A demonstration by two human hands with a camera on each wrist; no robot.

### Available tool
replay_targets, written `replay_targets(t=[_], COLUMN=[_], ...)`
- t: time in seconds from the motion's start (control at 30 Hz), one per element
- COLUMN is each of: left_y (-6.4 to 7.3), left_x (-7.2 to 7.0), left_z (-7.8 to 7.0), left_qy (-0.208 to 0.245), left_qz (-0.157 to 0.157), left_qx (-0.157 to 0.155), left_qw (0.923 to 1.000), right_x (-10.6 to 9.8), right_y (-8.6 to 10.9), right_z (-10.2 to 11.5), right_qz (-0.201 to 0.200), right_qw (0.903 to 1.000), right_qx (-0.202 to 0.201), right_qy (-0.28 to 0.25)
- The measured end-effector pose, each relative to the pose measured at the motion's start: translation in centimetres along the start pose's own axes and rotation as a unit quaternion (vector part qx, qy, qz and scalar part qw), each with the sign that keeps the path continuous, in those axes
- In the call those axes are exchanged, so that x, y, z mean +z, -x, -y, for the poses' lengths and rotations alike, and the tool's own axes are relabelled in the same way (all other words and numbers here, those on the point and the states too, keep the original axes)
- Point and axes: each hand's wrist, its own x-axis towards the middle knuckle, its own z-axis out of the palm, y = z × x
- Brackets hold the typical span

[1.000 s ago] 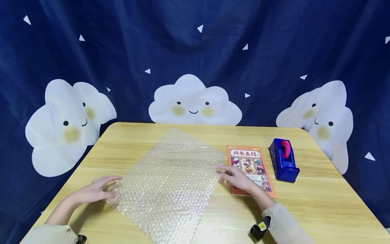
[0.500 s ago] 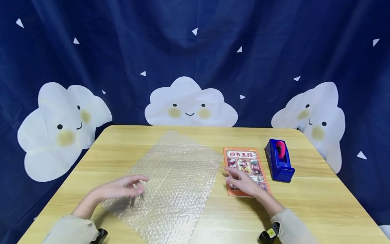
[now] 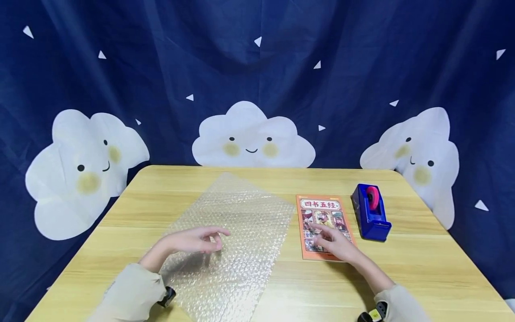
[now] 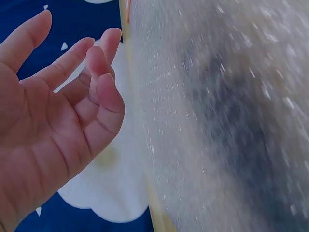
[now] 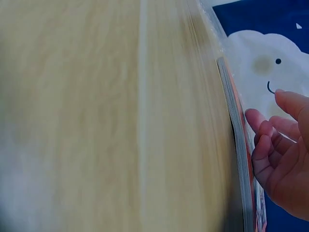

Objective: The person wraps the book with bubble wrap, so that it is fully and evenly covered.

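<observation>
**A:** What lay in front of you, largest first?

**B:** Your light wooden table (image 3: 422, 268) filled the lower half of the head view. On it, left of centre, lay one clear square sheet of bubble wrap (image 3: 241, 232), turned like a diamond. Right of centre was one orange paperback book with a picture cover (image 3: 322, 210), flat and face up, near the sheet but not touching it. Just right of that stood one blue tape dispenser with a pink roll (image 3: 372, 212).

**A:** And your hands?

**B:** Your left hand (image 3: 195, 240) hovered over the middle of the sheet, fingers loosely bent and holding nothing; the left wrist view showed the palm (image 4: 53, 135) bare and off the wrap. Your right hand (image 3: 335, 245) was at the lower part of the cover, fingers (image 5: 265, 145) relaxed beside the book's edge, gripping nothing. I couldn't tell whether they touched it.

**A:** How should you have handled the book well?

**B:** My judgement: slide your fingertips under the near edge, thumb on top, and lift it level, while your left palm pins the sheet so it can't skid.

**A:** The count?

**B:** One sheet, one book, one dispenser, two hands.
</observation>
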Motion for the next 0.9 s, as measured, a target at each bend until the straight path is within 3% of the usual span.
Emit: replay_targets(t=[0.6, 0.9], left_y=[-6.2, -9.4], left_x=[3.0, 4.2], left_z=[-2.2, -3.2], left_qy=[-0.014, -0.026], left_qz=[0.044, 0.058], left_qx=[0.024, 0.03], left_qw=[0.9986, 0.9975], right_x=[-2.1, -3.1], right_y=[2.1, 2.7], right_z=[-1.2, -1.6], right_qz=[-0.036, -0.043], right_qw=[0.9987, 0.9984], right_qx=[0.036, 0.035], right_qy=[0.003, 0.011])
